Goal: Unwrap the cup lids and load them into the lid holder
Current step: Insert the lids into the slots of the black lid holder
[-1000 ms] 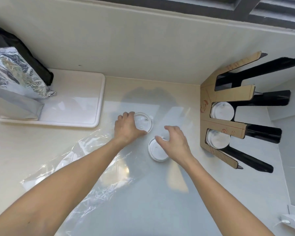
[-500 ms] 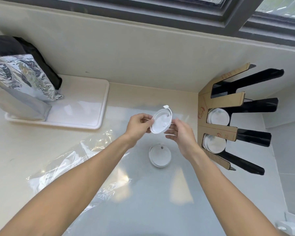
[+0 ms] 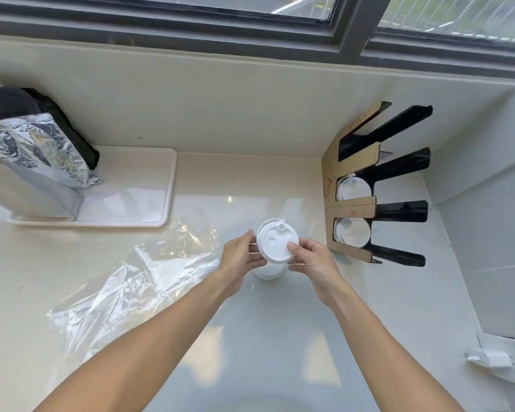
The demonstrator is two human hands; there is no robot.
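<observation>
A white cup lid [image 3: 275, 242] is held above the counter between my left hand [image 3: 241, 257] and my right hand [image 3: 311, 258], each pinching one side of its rim. Below it, partly hidden, another white lid [image 3: 266, 272] lies on the counter. The lid holder [image 3: 351, 208], cardboard-faced with black dividers, stands at the right against the wall. Its two lower slots hold stacks of lids [image 3: 353, 188] [image 3: 353, 234]; the top slot shows none. The crumpled clear plastic wrap [image 3: 131, 281] lies to the left of my arms.
A cream tray [image 3: 149, 185] at the back left carries a silver foil bag [image 3: 33, 162] with a black bag [image 3: 18, 102] behind it. A white plug [image 3: 488, 358] sits at the lower right. A window frame runs along the top.
My left hand lifted a lid from the counter and my right hand joined it. Both now hold it lower and closer, over the other lid. The camera tilted up.
</observation>
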